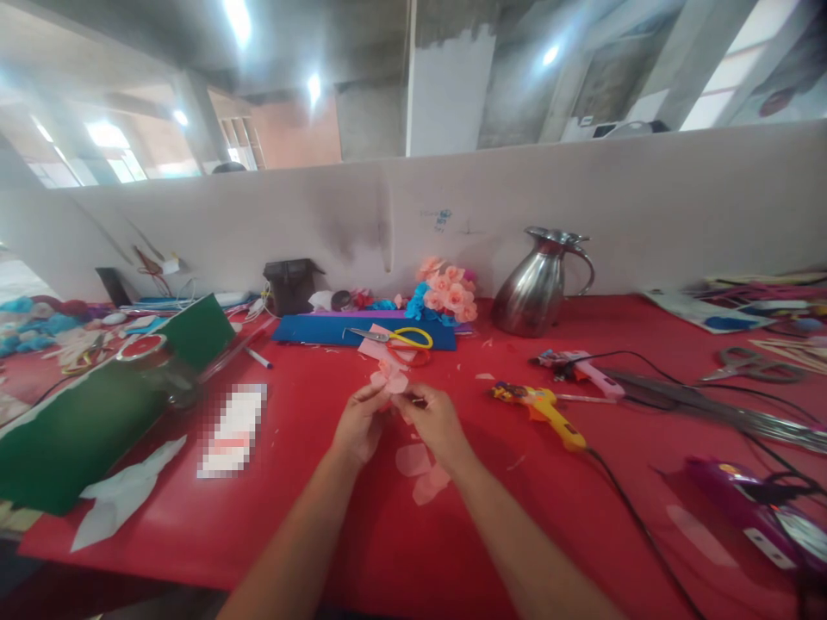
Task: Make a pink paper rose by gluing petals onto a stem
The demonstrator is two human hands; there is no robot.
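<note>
Between my hands, above the red tabletop (297, 517), a pink paper flower (389, 377) is pinched at its base. My left hand (360, 424) closes on its left side, and my right hand (434, 424) grips it from the right. Loose pink petals (430, 484) lie on the table just under my right hand. Beyond the flower, yellow-handled scissors (413, 337) rest on pink paper (375, 348) and a blue board (310, 331). A bunch of pink and blue flowers (452, 294) stands behind them.
To the right are a yellow glue gun (546, 412), a pink glue gun (594, 375), cables and grey scissors (762, 366). A steel jug (533, 288) stands at the back. On the left are a green board (83, 439), a glass jar (158, 370) and white scrap paper (126, 495).
</note>
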